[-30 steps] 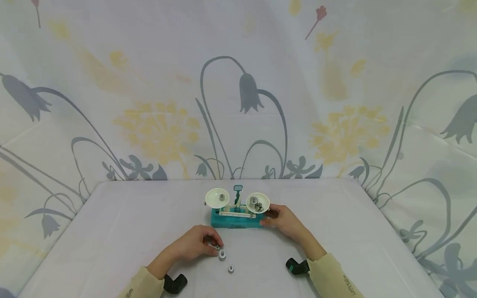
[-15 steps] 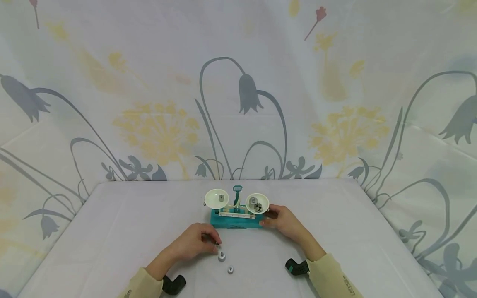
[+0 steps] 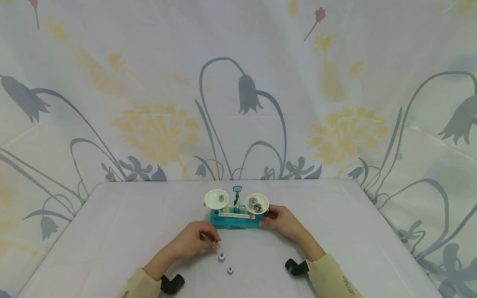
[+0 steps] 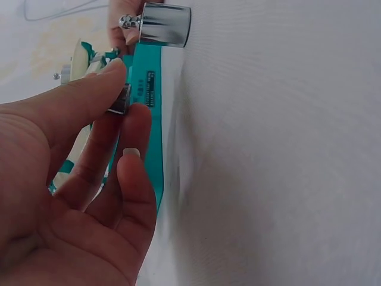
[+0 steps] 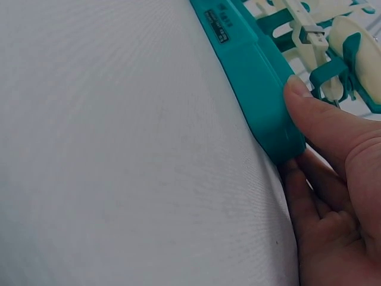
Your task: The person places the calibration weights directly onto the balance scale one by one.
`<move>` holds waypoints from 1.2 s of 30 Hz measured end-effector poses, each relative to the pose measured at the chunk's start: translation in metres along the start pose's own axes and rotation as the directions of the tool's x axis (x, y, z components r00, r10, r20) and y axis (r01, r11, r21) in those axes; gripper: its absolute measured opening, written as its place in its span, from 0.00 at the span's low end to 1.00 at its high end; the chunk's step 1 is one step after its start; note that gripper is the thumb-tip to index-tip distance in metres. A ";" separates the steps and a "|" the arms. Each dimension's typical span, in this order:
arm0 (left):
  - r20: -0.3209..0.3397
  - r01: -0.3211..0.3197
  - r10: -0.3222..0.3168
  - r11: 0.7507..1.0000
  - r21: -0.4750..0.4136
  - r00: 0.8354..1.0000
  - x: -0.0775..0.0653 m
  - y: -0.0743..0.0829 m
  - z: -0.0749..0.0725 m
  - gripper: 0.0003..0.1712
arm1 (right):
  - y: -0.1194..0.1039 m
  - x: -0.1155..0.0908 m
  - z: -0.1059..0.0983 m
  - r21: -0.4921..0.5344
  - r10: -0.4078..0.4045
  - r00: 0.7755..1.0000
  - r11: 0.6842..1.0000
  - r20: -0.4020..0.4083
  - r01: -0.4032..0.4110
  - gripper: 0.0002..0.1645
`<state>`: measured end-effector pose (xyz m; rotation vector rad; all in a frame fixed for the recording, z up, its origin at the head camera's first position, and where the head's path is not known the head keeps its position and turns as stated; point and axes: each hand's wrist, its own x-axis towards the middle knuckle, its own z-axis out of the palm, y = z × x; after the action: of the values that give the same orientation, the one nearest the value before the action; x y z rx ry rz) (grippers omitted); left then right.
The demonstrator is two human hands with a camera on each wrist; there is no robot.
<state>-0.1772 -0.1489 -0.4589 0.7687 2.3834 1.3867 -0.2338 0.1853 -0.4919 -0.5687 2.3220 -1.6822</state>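
Observation:
A teal balance scale with two cream pans stands on the white-covered table. One metal weight sits in its left pan; the right pan bears several more. My left hand pinches a small silver weight between thumb and fingers, in front of the scale's left end. In the left wrist view, a larger knobbed weight stands beyond those fingertips. My right hand holds the right end of the teal base, thumb on its front face and fingers round the end.
On the table before the scale stand a chrome weight and, nearer me, a smaller weight. A flower-printed cloth hangs behind the table. Black wrist devices sit below each hand.
My left hand has risen slightly away from the larger weight on the table, bringing the small weight with it. The right hand keeps its place on the base.

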 end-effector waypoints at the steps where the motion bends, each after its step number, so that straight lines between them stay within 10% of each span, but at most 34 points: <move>1: -0.002 -0.001 0.001 1.000 0.003 1.000 0.000 0.000 0.000 0.07 | 0.000 0.000 0.000 -0.001 0.001 1.000 1.000 -0.003 -0.001 0.36; 36: -0.024 -0.042 0.043 0.999 0.022 0.999 -0.002 0.025 -0.015 0.09 | 0.000 -0.001 0.001 -0.016 -0.010 1.000 1.000 -0.014 0.010 0.37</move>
<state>-0.1752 -0.1512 -0.4301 0.8170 2.4178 1.3970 -0.2325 0.1849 -0.4925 -0.5743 2.3476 -1.6790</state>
